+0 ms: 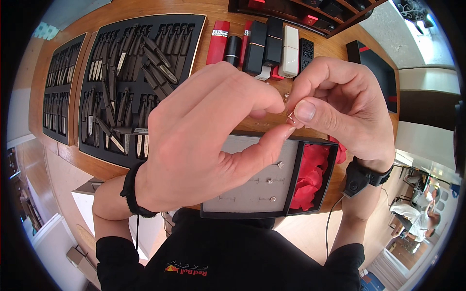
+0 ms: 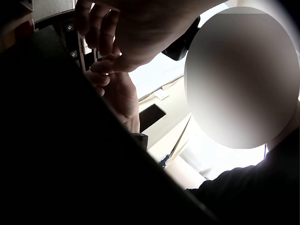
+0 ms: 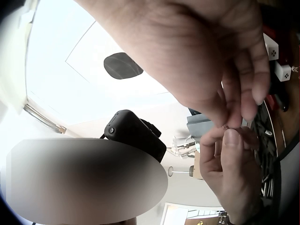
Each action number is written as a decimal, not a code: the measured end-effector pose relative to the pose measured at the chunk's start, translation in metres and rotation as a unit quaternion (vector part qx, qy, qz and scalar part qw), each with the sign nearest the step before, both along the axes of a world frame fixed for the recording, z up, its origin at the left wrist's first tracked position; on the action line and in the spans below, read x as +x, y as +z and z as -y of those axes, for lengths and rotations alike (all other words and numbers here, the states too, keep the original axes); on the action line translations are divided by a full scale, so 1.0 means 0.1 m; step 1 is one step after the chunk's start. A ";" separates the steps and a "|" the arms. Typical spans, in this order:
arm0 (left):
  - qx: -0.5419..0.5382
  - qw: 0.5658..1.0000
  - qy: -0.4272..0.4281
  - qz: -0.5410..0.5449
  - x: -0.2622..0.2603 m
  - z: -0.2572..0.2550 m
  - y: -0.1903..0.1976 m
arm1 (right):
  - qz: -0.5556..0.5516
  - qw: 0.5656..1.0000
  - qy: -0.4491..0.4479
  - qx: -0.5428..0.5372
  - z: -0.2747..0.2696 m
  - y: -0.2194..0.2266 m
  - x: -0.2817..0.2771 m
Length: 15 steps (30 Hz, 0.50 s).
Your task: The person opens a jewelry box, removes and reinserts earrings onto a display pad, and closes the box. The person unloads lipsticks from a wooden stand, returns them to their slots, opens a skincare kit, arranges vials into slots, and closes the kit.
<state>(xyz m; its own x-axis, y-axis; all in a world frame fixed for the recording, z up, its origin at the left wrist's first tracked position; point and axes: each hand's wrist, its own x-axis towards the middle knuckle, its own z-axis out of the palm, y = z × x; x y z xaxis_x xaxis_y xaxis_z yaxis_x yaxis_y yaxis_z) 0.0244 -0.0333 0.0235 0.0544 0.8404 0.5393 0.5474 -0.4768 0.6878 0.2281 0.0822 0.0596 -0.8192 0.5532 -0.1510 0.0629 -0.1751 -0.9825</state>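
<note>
In the head view my right hand (image 1: 347, 104) pinches a small, thin gold-coloured piece of jewellery (image 1: 291, 116) with thumb and forefinger. My left hand (image 1: 204, 131) meets it from the other side, thumb tip right at the piece, and the right wrist view shows that thumb and finger pinched at it. Its exact form is mostly hidden by fingertips. Below the hands lies a black-edged display box (image 1: 242, 214) with a grey slotted pad, holding several small pieces with pale round tops (image 1: 270, 181). Red petals (image 1: 308, 177) fill its right compartment.
Two black trays (image 1: 145, 20) of dark, slim tools lie at the left of the wooden table. Red, black and white small boxes (image 1: 290, 51) stand behind the hands. An open black box (image 1: 371, 68) is at the right, a dark shelf (image 1: 335, 26) at the back.
</note>
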 end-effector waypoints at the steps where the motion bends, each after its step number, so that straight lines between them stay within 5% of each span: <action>1: 0.007 1.000 -0.003 0.006 0.00 0.00 0.01 | -0.002 1.000 -0.003 -0.008 0.00 0.00 0.00; 15: 0.003 1.000 0.002 0.011 -0.01 -0.01 -0.02 | -0.004 1.000 0.019 0.022 -0.03 -0.02 0.02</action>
<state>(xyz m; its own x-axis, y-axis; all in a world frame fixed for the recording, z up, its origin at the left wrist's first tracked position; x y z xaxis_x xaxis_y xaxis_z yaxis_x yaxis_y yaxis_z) 0.0234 -0.0324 0.0219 0.0395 0.8375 0.5450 0.5342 -0.4787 0.6968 0.2297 0.0853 0.0579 -0.8412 0.5270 -0.1208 0.0606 -0.1302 -0.9896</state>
